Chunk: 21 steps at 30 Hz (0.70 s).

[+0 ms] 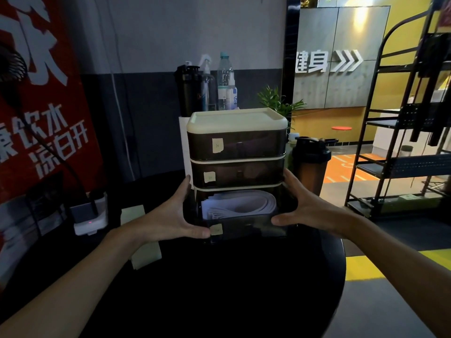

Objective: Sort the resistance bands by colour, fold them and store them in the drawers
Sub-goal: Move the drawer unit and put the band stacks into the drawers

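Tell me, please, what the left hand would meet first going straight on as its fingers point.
Probably the left wall of the middle drawer, just beyond the left hand; depth is unclear.

Dim foreground, bright light spilling from the right — wide-angle bending at edges, slightly soft.

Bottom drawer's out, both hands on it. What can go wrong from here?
1. The folded pale bands lie loose in the bottom drawer; pushed in, they may catch on the frame above.
2. Left hand and right hand press the drawer's front corners; a hard shove might slide the drawer unit into the bottles behind.
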Each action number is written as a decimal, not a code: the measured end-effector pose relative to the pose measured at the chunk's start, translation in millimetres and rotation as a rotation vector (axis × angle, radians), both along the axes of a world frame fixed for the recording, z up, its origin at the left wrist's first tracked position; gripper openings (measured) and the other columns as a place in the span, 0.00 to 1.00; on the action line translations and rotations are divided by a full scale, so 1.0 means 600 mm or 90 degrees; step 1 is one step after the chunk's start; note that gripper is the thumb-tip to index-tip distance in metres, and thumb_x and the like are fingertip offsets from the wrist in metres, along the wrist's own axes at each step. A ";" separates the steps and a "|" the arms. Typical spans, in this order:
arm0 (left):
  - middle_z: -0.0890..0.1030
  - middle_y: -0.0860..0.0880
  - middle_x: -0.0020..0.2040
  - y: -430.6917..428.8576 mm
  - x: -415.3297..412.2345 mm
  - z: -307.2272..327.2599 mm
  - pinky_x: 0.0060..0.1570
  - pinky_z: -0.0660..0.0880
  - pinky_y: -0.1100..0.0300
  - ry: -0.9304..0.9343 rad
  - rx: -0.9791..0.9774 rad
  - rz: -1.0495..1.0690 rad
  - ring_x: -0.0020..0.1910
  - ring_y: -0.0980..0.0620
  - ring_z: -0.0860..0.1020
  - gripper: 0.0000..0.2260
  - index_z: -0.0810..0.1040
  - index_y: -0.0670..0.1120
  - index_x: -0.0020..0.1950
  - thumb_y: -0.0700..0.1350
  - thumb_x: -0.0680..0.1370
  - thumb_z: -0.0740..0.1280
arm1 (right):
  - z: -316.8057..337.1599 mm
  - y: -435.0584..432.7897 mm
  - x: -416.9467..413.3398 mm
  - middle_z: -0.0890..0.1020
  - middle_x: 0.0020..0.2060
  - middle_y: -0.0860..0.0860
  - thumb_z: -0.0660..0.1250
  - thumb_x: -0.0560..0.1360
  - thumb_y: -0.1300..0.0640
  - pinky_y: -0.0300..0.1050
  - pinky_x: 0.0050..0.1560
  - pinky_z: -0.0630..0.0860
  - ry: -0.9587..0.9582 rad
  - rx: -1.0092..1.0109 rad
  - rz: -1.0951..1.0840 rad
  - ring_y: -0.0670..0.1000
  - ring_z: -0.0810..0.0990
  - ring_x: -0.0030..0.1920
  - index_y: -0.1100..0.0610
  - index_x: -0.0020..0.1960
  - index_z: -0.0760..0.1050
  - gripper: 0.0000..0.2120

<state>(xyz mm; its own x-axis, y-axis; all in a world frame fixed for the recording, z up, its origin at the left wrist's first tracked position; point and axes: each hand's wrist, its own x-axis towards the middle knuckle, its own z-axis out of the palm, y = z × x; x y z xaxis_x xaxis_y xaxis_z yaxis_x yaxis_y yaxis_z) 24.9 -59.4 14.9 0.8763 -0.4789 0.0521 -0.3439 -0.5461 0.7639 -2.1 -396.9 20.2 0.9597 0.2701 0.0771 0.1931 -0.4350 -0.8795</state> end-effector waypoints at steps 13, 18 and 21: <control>0.66 0.71 0.71 -0.011 0.017 -0.012 0.70 0.61 0.70 -0.060 -0.101 -0.018 0.71 0.71 0.63 0.58 0.49 0.64 0.78 0.58 0.58 0.83 | -0.002 -0.001 0.019 0.49 0.78 0.40 0.81 0.48 0.35 0.53 0.76 0.58 -0.029 -0.059 -0.019 0.45 0.54 0.76 0.42 0.78 0.40 0.71; 0.64 0.63 0.74 -0.009 0.021 -0.013 0.74 0.58 0.63 -0.051 -0.109 0.013 0.75 0.65 0.61 0.70 0.41 0.55 0.81 0.65 0.52 0.83 | -0.003 0.002 0.022 0.48 0.77 0.42 0.83 0.54 0.42 0.52 0.76 0.59 -0.034 -0.045 -0.031 0.49 0.54 0.76 0.43 0.78 0.40 0.67; 0.63 0.57 0.77 -0.007 0.022 -0.014 0.73 0.58 0.64 -0.048 -0.116 0.031 0.76 0.61 0.60 0.70 0.42 0.54 0.82 0.65 0.51 0.83 | -0.004 0.006 0.022 0.51 0.76 0.43 0.80 0.56 0.47 0.50 0.74 0.60 -0.040 -0.014 -0.036 0.49 0.55 0.75 0.42 0.78 0.42 0.63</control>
<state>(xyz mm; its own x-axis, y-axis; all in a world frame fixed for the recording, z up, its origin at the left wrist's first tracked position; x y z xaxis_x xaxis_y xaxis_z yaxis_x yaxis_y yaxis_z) 38.0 -63.8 6.7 0.8884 -0.4130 0.2003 -0.3804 -0.4183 0.8248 11.0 -393.0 17.9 0.9668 0.2186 0.1323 0.2226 -0.4662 -0.8562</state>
